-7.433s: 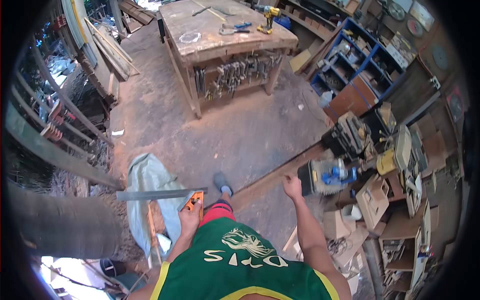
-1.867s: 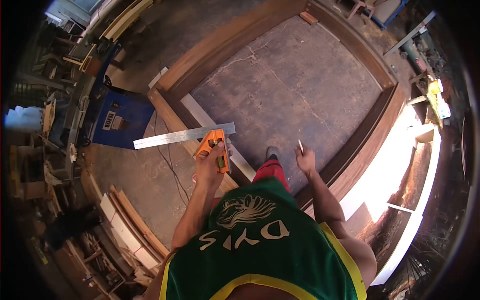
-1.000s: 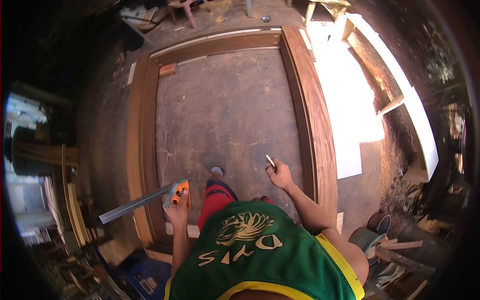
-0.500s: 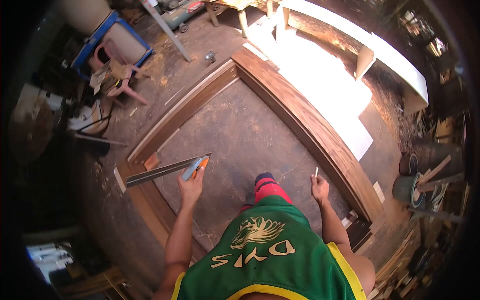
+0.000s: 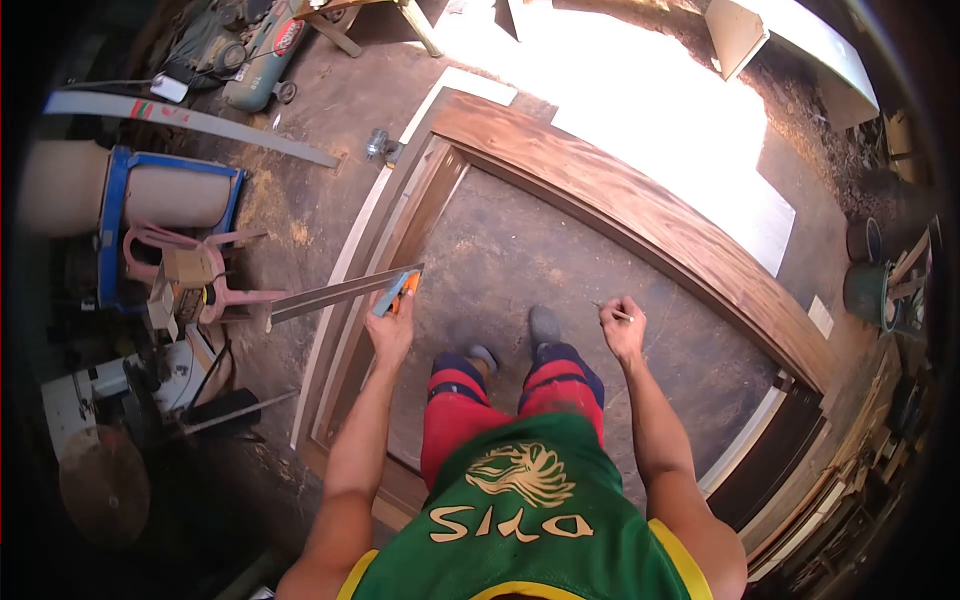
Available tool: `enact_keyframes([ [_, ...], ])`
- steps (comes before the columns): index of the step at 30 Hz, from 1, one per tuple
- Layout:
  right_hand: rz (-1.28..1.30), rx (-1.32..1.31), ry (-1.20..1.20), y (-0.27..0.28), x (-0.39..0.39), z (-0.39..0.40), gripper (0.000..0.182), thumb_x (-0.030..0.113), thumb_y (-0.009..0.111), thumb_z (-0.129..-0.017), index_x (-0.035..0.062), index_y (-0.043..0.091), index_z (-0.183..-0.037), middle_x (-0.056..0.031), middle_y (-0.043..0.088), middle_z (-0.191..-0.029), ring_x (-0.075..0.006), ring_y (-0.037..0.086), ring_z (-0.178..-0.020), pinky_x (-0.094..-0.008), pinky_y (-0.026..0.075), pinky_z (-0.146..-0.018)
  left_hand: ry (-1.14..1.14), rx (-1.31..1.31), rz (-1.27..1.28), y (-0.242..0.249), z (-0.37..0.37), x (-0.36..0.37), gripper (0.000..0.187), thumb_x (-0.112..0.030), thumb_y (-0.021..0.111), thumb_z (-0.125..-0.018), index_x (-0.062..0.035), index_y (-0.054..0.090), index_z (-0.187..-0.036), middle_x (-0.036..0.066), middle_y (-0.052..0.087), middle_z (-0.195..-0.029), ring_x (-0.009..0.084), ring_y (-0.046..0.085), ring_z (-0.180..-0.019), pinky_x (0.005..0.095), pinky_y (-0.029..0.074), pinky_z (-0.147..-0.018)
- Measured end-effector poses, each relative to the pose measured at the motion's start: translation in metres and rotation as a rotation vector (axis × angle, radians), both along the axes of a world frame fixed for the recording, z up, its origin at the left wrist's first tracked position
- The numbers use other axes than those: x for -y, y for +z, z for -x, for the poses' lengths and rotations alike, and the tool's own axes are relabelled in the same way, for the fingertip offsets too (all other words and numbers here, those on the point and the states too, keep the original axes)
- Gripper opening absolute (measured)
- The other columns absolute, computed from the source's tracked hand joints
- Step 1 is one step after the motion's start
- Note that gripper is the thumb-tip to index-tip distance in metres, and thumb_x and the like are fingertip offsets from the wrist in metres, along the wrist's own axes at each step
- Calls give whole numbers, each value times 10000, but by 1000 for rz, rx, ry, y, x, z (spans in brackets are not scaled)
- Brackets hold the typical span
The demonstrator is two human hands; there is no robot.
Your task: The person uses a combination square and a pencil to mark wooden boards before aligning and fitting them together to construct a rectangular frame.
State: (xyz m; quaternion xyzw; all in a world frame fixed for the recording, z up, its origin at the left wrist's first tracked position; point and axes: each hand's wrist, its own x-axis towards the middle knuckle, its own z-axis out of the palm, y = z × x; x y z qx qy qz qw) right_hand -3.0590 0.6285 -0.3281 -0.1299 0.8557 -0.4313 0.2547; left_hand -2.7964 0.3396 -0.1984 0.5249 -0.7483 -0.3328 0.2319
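Head view, person: seen from above, standing on a concrete floor [image 5: 520, 240] inside a large wooden door frame [image 5: 640, 215] that lies flat on it; green jersey, red shorts.
Left hand [image 5: 390, 330]: held out in front at the left, its grip closed around the orange head of a combination square [image 5: 345, 292].
Combination square: its long steel blade points left, roughly level, out over the left rail of the frame; it is in the air, not resting on the wood.
Right hand [image 5: 624, 330]: held out at the right, fingers pinched shut on a thin pencil [image 5: 612, 311] whose tip points left.
Feet: two grey shoes on the floor between the hands, inside the frame.
Door frame: dark brown; one long rail runs from far centre to near right, another runs down the left; they meet at a far corner.
Left of scene: a pink plastic chair [image 5: 190, 275] with clutter on it, a blue-framed machine [image 5: 150, 195] beyond it.
Far: a bright sunlit patch of floor beside the long rail.
Right edge: dark buckets [image 5: 868, 290] and stacked timber.
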Motion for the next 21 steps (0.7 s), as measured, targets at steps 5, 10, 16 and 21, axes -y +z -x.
enact_keyframes([
  [5,326,132,-113,-129,181,-27,86,72,650,-858,9,593,-849,-54,626,-699,-104,599,-622,-256,481,-551,-139,28,28,-183,36,146,183,-118,726,-839,32,628,-874,110,594,-755,198,551,-724,369,467,-685],
  [10,596,381,-312,-292,301,-61,76,71,638,-898,-2,622,-887,-31,647,-750,-91,602,-637,-254,496,-592,-207,39,86,-385,84,271,187,-112,729,-859,32,662,-957,-8,596,-743,89,516,-654,287,429,-560],
  [16,815,401,-335,-439,362,-121,44,39,616,-911,-5,622,-909,-43,664,-771,-105,636,-639,-248,504,-587,-183,126,143,-463,130,352,210,-157,764,-834,44,703,-847,17,619,-654,87,527,-550,281,410,-486],
  [21,907,378,-292,-473,413,-114,48,54,612,-917,11,631,-910,-47,643,-726,-103,633,-625,-244,499,-542,-247,169,281,-482,151,375,221,-155,727,-857,-19,637,-708,-6,574,-596,64,483,-489,248,345,-440],
])
